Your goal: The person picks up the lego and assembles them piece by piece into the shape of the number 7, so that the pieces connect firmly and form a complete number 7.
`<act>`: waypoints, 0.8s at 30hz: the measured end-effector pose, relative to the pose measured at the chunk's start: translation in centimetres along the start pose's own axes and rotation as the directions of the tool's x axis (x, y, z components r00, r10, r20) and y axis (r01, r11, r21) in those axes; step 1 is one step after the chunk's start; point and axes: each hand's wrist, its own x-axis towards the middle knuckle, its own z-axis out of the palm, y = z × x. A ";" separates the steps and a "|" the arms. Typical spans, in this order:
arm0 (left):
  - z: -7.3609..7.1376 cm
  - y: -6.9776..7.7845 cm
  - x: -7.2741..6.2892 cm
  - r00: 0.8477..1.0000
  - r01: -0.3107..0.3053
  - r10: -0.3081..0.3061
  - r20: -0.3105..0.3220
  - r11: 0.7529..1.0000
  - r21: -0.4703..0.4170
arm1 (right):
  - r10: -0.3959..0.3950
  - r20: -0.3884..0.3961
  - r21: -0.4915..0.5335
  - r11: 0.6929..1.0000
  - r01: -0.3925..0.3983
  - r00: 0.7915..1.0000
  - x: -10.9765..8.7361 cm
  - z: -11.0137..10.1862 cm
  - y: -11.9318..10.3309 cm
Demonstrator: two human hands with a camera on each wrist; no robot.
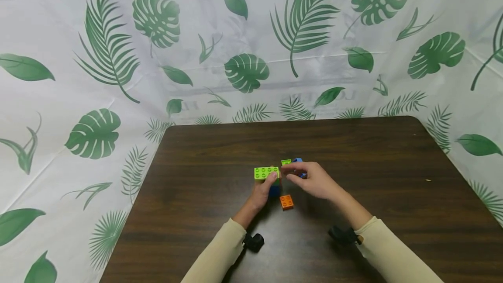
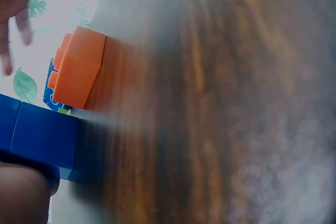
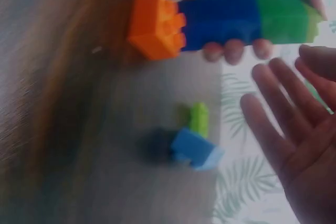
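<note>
My left hand (image 1: pixel 261 192) grips a stack of toy building bricks, its thumb on the lime-green studded top (image 1: pixel 263 171). Below that top, the right wrist view shows a green section (image 3: pixel 283 20) and dark blue bricks (image 3: pixel 220 20), with fingertips wrapped round the side. My right hand (image 1: pixel 315 181) is just right of the stack, fingers extended and slightly bent, holding nothing. An orange four-stud brick (image 1: pixel 287 202) sits on the table close to the base of the stack.
Behind my right hand lie a small lime-green brick (image 3: pixel 199 119) and a blue brick (image 3: pixel 195 148), partly hidden in the head view. The dark wooden table (image 1: pixel 188 213) meets a leaf-print sheet (image 1: pixel 204 21) at its back. A small pale scrap (image 1: pixel 428 180) lies at the right.
</note>
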 end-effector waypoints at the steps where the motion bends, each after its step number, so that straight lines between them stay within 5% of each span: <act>1: 0.0 0.1 0.0 1.000 -0.012 0.013 0.013 1.000 -0.002 | 0.017 0.005 -0.047 0.999 -0.017 1.000 -0.2 0.1 0.3; 6: 0.0 0.2 0.0 0.997 -0.052 0.053 0.048 0.999 -0.011 | 0.084 -0.024 -0.312 0.946 -0.088 0.996 -1.1 1.0 1.5; 12: 0.0 -0.1 -0.2 0.995 -0.074 0.076 0.059 0.997 -0.024 | -0.036 -0.196 -0.544 0.835 -0.078 0.980 -0.7 1.6 2.3; 15: -0.1 -0.3 -0.2 0.995 -0.070 0.073 0.071 0.997 -0.035 | -0.081 -0.230 -0.580 0.811 -0.069 0.970 0.1 1.7 2.9; 24: -1.2 -0.2 -0.2 0.987 -0.008 0.003 0.163 1.000 0.029 | 0.041 -0.064 -0.600 0.796 -0.071 0.997 2.3 2.2 4.9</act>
